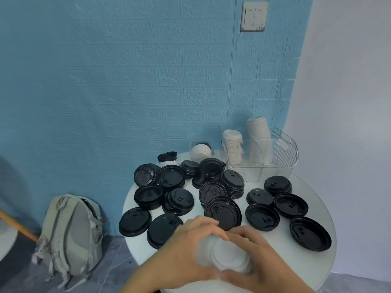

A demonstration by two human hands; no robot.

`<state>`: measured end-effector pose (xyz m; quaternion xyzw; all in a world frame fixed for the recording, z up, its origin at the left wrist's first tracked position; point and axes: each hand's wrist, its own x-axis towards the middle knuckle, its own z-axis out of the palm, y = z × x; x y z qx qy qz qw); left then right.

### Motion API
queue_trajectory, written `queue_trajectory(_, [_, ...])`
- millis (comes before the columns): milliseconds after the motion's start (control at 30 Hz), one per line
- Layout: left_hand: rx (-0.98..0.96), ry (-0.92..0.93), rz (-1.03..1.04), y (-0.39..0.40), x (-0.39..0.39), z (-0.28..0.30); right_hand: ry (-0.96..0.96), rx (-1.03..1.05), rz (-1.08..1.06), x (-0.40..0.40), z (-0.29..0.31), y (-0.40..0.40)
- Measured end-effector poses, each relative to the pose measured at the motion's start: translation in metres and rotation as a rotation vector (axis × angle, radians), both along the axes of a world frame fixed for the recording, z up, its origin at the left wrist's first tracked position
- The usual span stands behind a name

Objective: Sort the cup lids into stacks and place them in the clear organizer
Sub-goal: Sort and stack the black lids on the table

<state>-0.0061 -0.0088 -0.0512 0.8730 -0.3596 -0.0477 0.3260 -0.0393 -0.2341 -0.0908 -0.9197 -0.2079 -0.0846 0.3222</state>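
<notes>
both hands (224, 253) round white lids (227, 255)

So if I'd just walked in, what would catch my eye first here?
Probably the scatter of black lids covering the round white table. At the near edge, the left hand and right hand cup a blurred stack of white lids. At the far right stands the clear organizer, already holding white stacks.
</notes>
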Motion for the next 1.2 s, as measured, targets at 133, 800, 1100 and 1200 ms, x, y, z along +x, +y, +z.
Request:
queue_trajectory(133, [-0.179, -0.053, 0.138, 0.018, 0.035, 0.030, -0.017, -0.135, 0.051, 0.007, -0.008, 0.011])
queue_trajectory(800, [0.444, -0.099, 0.797, 0.031, 0.279, 0.027, 0.015, 0.205, -0.002, 0.017, 0.010, -0.007])
queue_trajectory(1100, [0.364, 0.044, 0.743, 0.019, 0.283, 0.031, 0.109, 0.333, -0.034, 0.024, 0.012, 0.000])
queue_trajectory(1200, [0.235, -0.005, 0.774, 0.021, 0.277, 0.042, 0.057, 0.290, -0.044, 0.021, 0.019, 0.002])
